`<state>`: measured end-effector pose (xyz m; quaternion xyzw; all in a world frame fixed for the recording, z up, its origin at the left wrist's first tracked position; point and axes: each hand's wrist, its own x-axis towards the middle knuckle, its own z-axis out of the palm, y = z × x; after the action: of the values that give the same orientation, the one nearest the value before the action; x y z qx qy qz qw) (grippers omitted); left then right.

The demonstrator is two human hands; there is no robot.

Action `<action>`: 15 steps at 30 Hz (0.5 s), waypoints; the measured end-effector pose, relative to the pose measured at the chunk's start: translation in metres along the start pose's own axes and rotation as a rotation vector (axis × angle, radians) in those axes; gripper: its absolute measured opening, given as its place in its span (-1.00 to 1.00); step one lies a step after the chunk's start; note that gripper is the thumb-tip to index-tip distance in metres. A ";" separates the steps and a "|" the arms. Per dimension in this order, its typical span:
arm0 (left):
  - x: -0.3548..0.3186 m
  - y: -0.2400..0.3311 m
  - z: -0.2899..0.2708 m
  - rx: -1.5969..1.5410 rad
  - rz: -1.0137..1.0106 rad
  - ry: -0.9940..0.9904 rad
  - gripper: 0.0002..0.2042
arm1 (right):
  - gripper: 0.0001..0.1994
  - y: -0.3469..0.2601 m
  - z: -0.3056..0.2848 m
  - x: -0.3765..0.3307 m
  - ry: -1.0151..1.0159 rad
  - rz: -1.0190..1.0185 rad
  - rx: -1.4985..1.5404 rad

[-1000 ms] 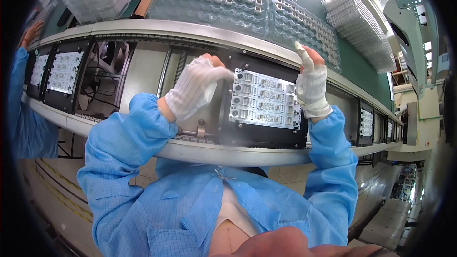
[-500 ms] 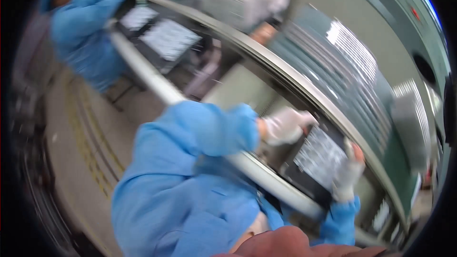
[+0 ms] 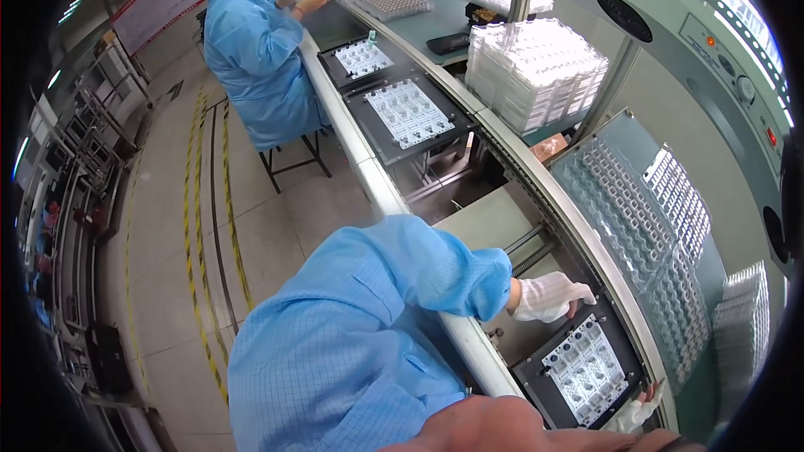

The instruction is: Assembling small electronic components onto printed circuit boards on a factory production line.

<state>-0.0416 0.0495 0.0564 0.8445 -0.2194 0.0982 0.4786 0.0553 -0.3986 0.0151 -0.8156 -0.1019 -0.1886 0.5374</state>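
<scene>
A black flat tray lies in the conveyor channel in front of me, low and to the right. On it rests a white panel with rows of small dark and clear round parts. My left hand, in a white glove with bare fingertips, is bent closed at the tray's far corner. At the opposite end my right hand, gloved the same way, has its fingers round the tray's edge near the rail. Part of the right hand is cut off from sight by the tray and the picture's lower edge.
Two more black trays with white panels sit farther up the conveyor. Stacked clear plastic trays stand beyond the rail, with component-filled trays nearer. A co-worker in blue sits upstream holding a clear tray.
My view has swung, so the hands and black tray appear lower and farther right. Motion blur has gone. Both hands are still at the tray's ends.
</scene>
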 end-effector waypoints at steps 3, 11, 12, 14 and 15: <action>-0.002 -0.002 -0.001 -0.014 -0.019 0.039 -0.56 | -0.47 -0.012 0.026 0.005 0.039 0.096 -0.124; 0.015 -0.002 -0.012 0.172 0.132 0.270 -0.53 | -0.50 0.000 0.053 -0.018 0.125 -0.070 0.193; 0.019 -0.007 -0.012 0.270 0.184 0.315 -0.49 | -0.52 -0.019 0.060 -0.022 0.091 -0.036 0.071; 0.021 -0.016 -0.016 0.332 0.261 0.451 -0.54 | -0.58 -0.062 0.085 -0.023 0.066 0.038 -0.134; 0.028 -0.021 -0.015 0.297 0.315 0.494 -0.58 | -0.59 -0.057 0.087 -0.026 0.105 0.092 -0.112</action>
<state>-0.0059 0.0637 0.0586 0.8114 -0.2078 0.4038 0.3680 0.0276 -0.2954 0.0217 -0.8373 -0.0251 -0.2114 0.5036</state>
